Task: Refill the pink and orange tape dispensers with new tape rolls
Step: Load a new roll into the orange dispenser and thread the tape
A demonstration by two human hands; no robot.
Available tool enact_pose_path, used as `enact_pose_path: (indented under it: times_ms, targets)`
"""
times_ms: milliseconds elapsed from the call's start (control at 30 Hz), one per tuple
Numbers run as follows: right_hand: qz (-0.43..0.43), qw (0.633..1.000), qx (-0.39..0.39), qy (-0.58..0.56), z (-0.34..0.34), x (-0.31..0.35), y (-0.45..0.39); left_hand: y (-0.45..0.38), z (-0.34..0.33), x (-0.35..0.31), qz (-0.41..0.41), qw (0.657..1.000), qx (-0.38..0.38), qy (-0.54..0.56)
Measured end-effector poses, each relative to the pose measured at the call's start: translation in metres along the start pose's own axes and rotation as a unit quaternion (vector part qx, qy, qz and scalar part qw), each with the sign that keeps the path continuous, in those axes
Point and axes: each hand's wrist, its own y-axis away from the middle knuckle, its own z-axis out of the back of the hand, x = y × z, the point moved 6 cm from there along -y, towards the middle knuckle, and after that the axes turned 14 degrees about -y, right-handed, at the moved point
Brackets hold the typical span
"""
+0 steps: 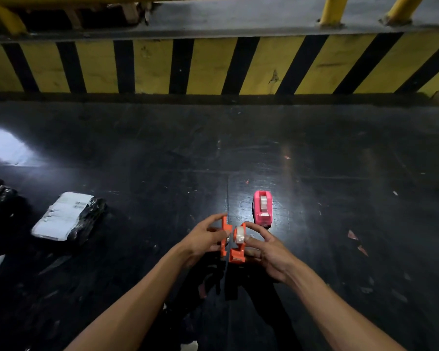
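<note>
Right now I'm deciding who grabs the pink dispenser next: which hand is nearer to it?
Right. The right hand sits just below the pink dispenser, fingertips almost at its base; the left hand is farther left, beyond the orange pieces.

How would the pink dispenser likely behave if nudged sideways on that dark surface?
The pink dispenser looks like small, light plastic, so it would probably slide on the glossy tabletop. Narrow and upright, it might tip sideways. Its loaded roll probably adds little weight.
</note>
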Motion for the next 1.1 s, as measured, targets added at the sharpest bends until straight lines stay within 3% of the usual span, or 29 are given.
enact_pose_path:
  times_ms: [133, 433, 1100]
  targets:
    - [0.003, 1.000, 0.003, 0.000, -0.006, 0.002, 0.003, 0.008, -0.006, -0.003, -0.008, 1.000, 0.013, 0.023]
    - [0.006, 1.000, 0.004, 0.001, -0.005, 0.003, 0.008, 0.014, -0.006, -0.007, -0.028, 0.999, 0.015, -0.032]
    - [0.030, 0.999, 0.016, 0.030, -0.016, 0.010, 0.011, 0.018, -0.006, -0.001, -0.012, 0.998, 0.027, 0.052]
